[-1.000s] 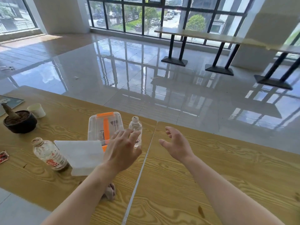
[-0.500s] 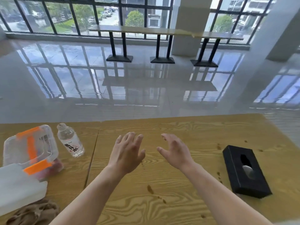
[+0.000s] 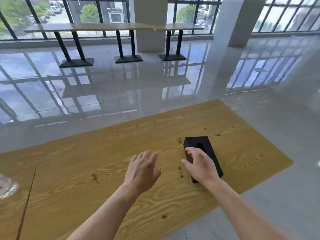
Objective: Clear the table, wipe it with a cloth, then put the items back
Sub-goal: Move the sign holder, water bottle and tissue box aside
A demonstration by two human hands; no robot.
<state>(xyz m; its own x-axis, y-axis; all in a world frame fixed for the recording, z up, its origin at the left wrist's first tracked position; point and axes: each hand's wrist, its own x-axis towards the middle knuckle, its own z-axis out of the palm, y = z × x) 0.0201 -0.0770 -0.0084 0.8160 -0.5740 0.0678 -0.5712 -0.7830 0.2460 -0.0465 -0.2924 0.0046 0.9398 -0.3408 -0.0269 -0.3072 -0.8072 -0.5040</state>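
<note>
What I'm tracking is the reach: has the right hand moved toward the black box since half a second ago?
Yes. The right hand moved right, across bare table to the black box; its fingers now overlap the box's left edge.

Nothing here can be read. The black box (image 3: 197, 140) at about two o'clock on the wooden table (image 3: 103, 153) shows plain dark faces with no lettering. The pale object (image 3: 7, 187) at the nine o'clock edge is too blurred to tell.
</note>
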